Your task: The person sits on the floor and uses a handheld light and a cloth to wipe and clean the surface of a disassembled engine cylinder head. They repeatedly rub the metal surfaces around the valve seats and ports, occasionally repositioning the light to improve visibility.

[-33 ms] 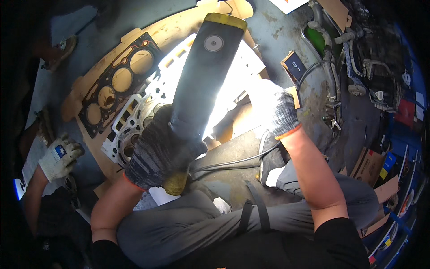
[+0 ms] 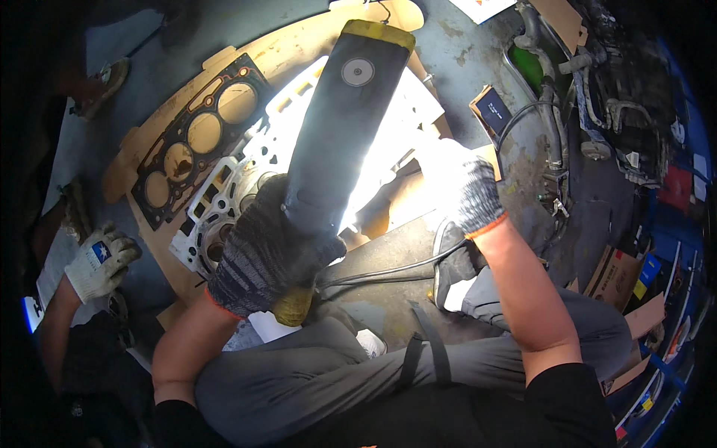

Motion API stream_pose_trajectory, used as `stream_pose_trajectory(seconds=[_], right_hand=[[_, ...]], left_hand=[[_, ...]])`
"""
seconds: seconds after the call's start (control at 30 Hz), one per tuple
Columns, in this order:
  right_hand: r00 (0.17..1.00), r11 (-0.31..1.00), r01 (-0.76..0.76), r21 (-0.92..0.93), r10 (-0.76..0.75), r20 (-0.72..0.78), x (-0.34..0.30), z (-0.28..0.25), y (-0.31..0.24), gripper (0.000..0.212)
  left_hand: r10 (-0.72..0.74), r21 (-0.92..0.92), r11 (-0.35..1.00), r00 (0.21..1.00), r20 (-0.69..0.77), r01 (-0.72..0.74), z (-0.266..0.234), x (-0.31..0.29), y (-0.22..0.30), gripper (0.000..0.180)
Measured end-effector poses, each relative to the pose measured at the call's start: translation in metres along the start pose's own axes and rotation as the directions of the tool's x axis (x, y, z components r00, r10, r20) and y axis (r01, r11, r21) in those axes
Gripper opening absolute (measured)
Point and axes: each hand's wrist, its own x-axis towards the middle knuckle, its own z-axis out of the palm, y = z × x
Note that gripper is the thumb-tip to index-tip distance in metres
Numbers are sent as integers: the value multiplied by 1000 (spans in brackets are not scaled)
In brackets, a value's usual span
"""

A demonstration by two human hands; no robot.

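Observation:
My left hand [image 2: 261, 250], in a dark knitted glove with an orange cuff, is closed round the grip of a black work light [image 2: 340, 127] with yellow ends. The lamp's bright beam falls on an engine cylinder head [image 2: 216, 198], whose right part is washed out by glare. Over the right side of that part is my right hand [image 2: 474, 190], gloved the same way. Its fingers are lost in the white light, so whether they hold anything is hidden. A dark cable [image 2: 381, 276] runs from the lamp to the right.
A head gasket [image 2: 190, 142] with several round holes lies on cardboard [image 2: 134, 160] beside the cylinder head. Another person's white-gloved hand [image 2: 101, 261] is at the left. Hoses and metal parts [image 2: 556, 112] lie at the right, near a small dark box [image 2: 491, 110].
My right hand and forearm have shifted very slightly to the right. The lamp's far end has tipped a touch to the right; my left hand looks unmoved.

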Motion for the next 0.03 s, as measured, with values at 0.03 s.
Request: stream_pose_trajectory(seconds=[0.03], right_hand=[[1000,997,-22,69,21,21,1,1,-2,56]], left_hand=[[-27,-11,1000,1000,11,27,-2,-3,-2,81]])
